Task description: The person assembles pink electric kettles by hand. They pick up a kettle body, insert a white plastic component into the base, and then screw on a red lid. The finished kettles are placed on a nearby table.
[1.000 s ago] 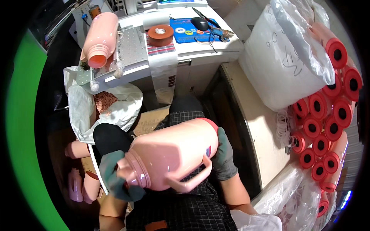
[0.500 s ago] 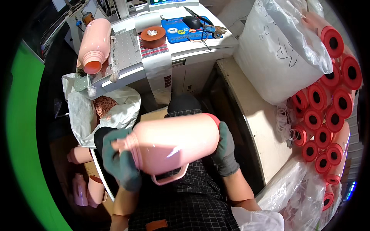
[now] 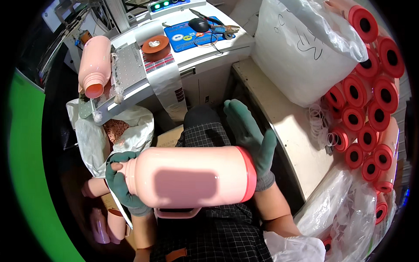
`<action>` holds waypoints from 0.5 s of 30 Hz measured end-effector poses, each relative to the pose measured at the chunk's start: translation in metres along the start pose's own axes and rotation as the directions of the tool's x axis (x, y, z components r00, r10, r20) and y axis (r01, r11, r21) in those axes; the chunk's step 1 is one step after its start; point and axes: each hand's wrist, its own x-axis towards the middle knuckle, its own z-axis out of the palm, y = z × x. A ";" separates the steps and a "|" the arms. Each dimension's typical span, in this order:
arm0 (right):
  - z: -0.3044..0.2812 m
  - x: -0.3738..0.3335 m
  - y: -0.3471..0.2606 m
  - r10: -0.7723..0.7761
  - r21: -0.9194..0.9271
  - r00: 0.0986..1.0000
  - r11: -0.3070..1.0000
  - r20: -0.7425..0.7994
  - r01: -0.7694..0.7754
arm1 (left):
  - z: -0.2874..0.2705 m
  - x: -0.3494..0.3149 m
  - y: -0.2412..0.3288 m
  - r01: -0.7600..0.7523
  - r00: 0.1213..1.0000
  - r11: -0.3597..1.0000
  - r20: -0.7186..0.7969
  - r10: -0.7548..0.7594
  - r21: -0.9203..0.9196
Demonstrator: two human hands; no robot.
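A large pink bottle [image 3: 187,161] with a red base band and a loop handle lies sideways across my lap. Its neck points left, and the handle hangs on the near side. My left hand [image 3: 117,181], in a grey-green glove, is wrapped round the neck. Against the red base end rests the heel of my right hand [image 3: 253,135], gloved alike; its fingers are stretched out and point up and away. The bottle's underside and base face are hidden.
Another pink bottle [image 3: 97,61] lies on the perforated metal plate [image 3: 130,65] at far left, beside an orange tape roll [image 3: 156,49]. A white sack [image 3: 301,52] and several stacked red-based bottles stand right. Below left are a bag [image 3: 89,144] of pink shavings and more pink bottles.
The bottle has been levelled and its handle turned toward me. My right hand has opened from its grip on the base, fingers now extended. The view has shifted slightly.
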 end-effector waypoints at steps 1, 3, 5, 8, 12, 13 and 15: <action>-0.001 0.000 0.001 0.011 0.034 0.999 0.999 -0.049 -0.010 | 0.002 0.002 0.000 0.015 0.999 0.999 -0.044 -0.017 -0.050; -0.007 -0.002 0.002 0.040 0.104 0.989 0.994 -0.143 -0.025 | 0.000 0.015 -0.007 0.018 0.996 0.998 -0.090 -0.013 0.056; -0.009 -0.014 0.005 0.072 0.166 0.950 0.986 -0.304 -0.022 | -0.025 0.020 -0.017 0.054 0.989 0.953 -0.149 -0.009 0.299; 0.003 -0.040 0.024 0.106 -0.080 0.957 0.988 -0.270 -0.132 | -0.033 0.026 -0.038 0.280 0.914 0.948 -0.345 -0.215 0.149; -0.010 -0.064 0.045 -0.148 -0.736 0.989 0.669 0.006 0.105 | -0.050 0.027 -0.065 0.538 0.654 0.702 -0.294 -0.697 -0.466; -0.011 -0.067 0.045 -0.185 -0.779 0.982 0.611 0.037 0.144 | -0.054 0.028 -0.069 0.592 0.631 0.665 -0.251 -0.734 -0.456; -0.014 -0.071 0.043 -0.251 -0.849 0.962 0.480 0.108 0.220 | -0.069 0.027 -0.082 0.673 0.601 0.641 -0.233 -0.765 -0.368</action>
